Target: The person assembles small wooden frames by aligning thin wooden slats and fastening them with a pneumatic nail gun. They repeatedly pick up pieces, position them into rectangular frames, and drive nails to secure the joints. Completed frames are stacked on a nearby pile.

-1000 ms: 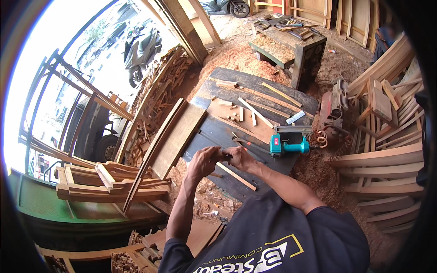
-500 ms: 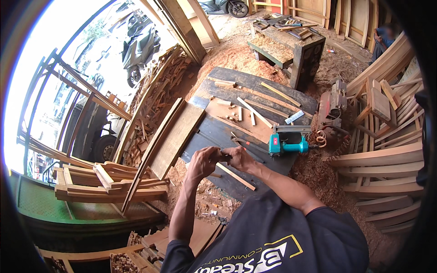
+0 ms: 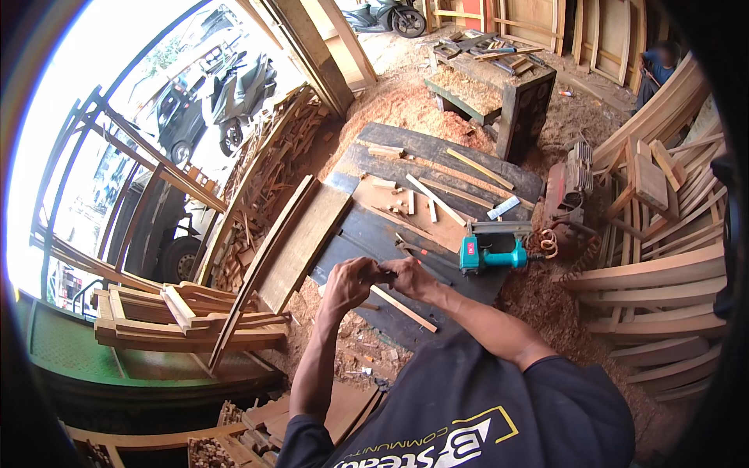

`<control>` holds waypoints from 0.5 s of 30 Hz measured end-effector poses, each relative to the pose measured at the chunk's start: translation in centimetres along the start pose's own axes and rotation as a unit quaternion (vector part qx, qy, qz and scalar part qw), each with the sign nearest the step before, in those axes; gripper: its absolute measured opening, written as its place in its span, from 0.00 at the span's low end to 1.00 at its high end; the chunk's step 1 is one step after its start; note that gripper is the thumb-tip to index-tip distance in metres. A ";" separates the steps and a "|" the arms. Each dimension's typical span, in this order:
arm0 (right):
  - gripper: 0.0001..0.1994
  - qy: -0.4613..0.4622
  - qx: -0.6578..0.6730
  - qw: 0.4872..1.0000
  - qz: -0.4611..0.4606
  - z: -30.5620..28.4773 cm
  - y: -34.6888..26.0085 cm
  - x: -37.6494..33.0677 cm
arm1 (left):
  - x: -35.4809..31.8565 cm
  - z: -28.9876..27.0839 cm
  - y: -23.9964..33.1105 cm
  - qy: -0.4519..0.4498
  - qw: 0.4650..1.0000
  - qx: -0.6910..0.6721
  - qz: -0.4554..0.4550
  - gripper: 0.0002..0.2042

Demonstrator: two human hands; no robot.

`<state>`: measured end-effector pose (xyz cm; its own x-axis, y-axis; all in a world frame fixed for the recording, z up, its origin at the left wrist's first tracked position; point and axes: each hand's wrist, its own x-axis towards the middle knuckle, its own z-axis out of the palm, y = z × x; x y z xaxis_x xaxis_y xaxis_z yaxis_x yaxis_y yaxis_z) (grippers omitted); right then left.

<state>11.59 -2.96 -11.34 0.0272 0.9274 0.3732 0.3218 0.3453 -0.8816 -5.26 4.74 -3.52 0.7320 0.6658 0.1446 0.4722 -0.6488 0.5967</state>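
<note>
"What was the largest thing you saw there?"

"The low dark bench (image 3: 360,240). It stood in front of the person, and on it were many wooden pieces."

"And on the right side?"

"There were curved timbers (image 3: 651,269), piled one over another. Beyond the far end of the bench stood a taller table (image 3: 529,117), with tools and wood scraps on its top."

"Was anybody else in the room?"

"Yes, a second person (image 3: 662,72) was near the far right edge, partly hidden behind wood."

"Now the smaller things, please."

"A teal nail gun (image 3: 498,254) lay at the right side of the bench, with a coiled hose (image 3: 549,240) beside its end. A pale wooden strip (image 3: 404,308) lay aslant, its upper end close to the hands. A long-handled tool (image 3: 407,248) lay just beyond them."

"How were the hands?"

"The left hand (image 3: 349,283) and the right hand (image 3: 412,278) were together above the bench, with fingers bent, closed on one thing between them."

"Which thing?"

"A small dark piece (image 3: 383,276), the smallest of all. It was between the fingertips, mostly covered, so I could not tell its exact shape."
</note>
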 end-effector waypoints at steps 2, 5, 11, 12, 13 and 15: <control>0.15 -0.004 -0.006 1.000 0.004 0.0 0.1 0.1 | 0.0 0.0 -0.2 -0.004 1.000 0.014 -0.005 0.07; 0.14 -0.019 -0.035 0.999 0.016 -0.1 0.0 0.2 | -0.1 0.0 -0.2 0.000 1.000 0.010 0.006 0.08; 0.13 -0.032 -0.036 0.999 0.011 -0.3 -0.2 0.3 | -0.1 -0.3 0.8 0.012 1.000 0.016 0.000 0.09; 0.13 -0.040 -0.046 0.998 0.013 -0.4 -0.2 0.4 | -0.2 -0.4 1.0 -0.001 1.000 0.005 -0.012 0.08; 0.14 -0.049 -0.057 0.997 0.013 -0.5 -0.2 0.5 | -0.3 -0.6 1.1 -0.018 0.999 0.008 -0.036 0.08; 0.15 -0.058 -0.061 0.996 0.006 -0.8 -0.2 0.6 | -0.2 -0.9 1.4 -0.034 0.998 0.023 -0.057 0.07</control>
<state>12.29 -2.55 -10.70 -0.0751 0.9441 0.3210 0.4341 0.3208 -0.8418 -5.16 4.06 -2.07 0.7035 0.7103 0.0240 0.5745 -0.5881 0.5693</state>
